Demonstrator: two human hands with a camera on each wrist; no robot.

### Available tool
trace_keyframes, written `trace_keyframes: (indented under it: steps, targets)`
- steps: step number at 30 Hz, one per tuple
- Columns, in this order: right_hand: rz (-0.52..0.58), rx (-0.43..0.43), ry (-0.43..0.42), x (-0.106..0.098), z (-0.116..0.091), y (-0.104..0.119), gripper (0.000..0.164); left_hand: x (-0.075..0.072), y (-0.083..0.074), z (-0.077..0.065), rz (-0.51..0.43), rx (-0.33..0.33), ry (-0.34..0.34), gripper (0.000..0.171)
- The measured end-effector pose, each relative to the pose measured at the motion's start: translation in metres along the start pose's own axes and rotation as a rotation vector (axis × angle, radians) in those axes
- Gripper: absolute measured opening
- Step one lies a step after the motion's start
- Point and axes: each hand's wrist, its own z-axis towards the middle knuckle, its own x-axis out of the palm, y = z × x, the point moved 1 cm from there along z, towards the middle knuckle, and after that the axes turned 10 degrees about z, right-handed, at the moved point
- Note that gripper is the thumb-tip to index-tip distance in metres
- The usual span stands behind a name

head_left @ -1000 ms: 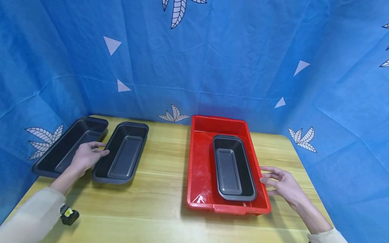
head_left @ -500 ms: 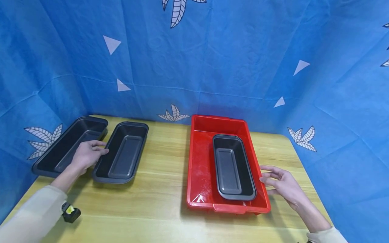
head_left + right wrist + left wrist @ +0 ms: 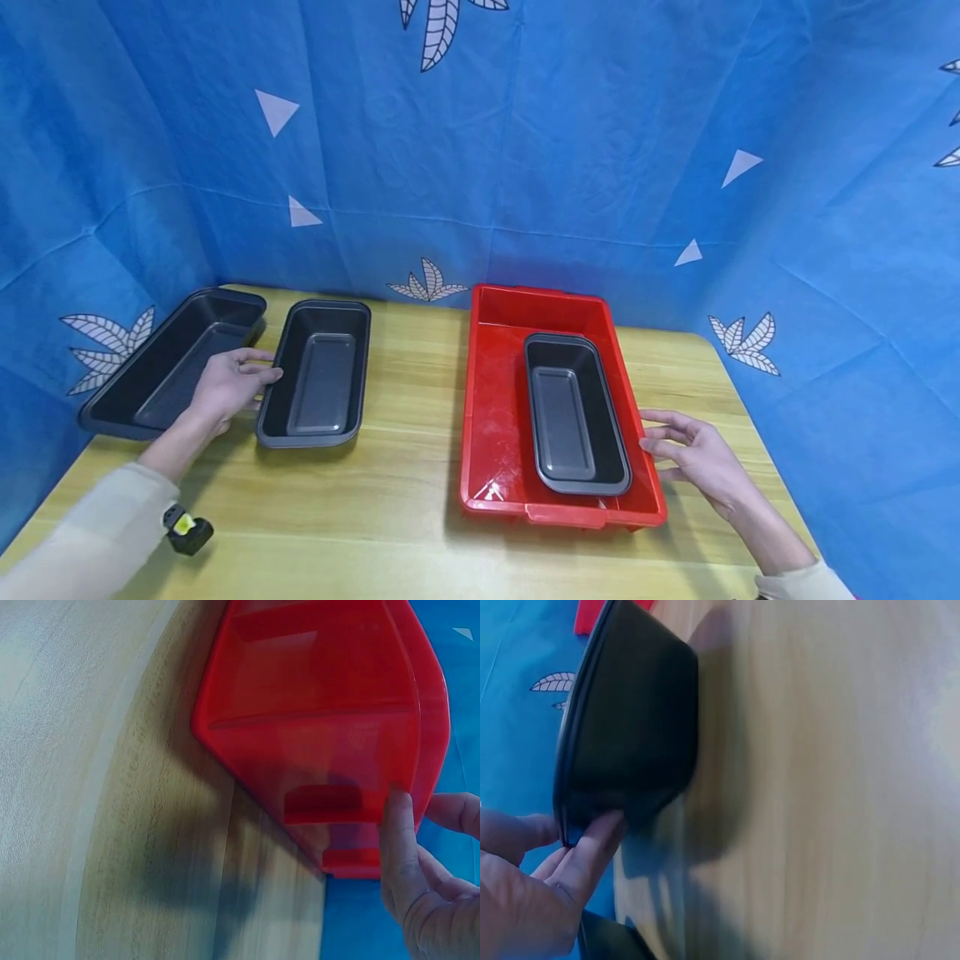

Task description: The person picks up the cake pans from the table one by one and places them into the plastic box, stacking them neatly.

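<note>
My left hand [image 3: 231,385] pinches the left rim of a dark loaf pan [image 3: 321,383]. In the left wrist view, the thumb lies over the rim and the fingers [image 3: 592,855] press the pan's outer wall. On the right, my right hand [image 3: 697,457] holds the right rim of a red plastic tray [image 3: 498,400], thumb on one side and fingers [image 3: 397,840] along the outer wall. A second dark loaf pan [image 3: 573,417] lies inside that tray, towards its right side. Another dark loaf pan [image 3: 176,367] sits at the far left, just beyond my left hand.
All of this stands on a light wooden table [image 3: 405,467]. A blue cloth [image 3: 600,150] with leaf and triangle prints hangs behind and at both sides. Beneath my left wrist is a small black device [image 3: 189,533].
My left hand has moved a little to the right with the loaf pan, whose near end has swung right so that it stands straighter. My right hand and the red tray stay in place.
</note>
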Motion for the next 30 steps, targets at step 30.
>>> trace_keyframes:
  steps: [30]
  targets:
    - [0.020, -0.002, 0.004, 0.001, -0.001, 0.001, 0.066, 0.019, -0.055, -0.013, -0.260, 0.010, 0.072, 0.058]
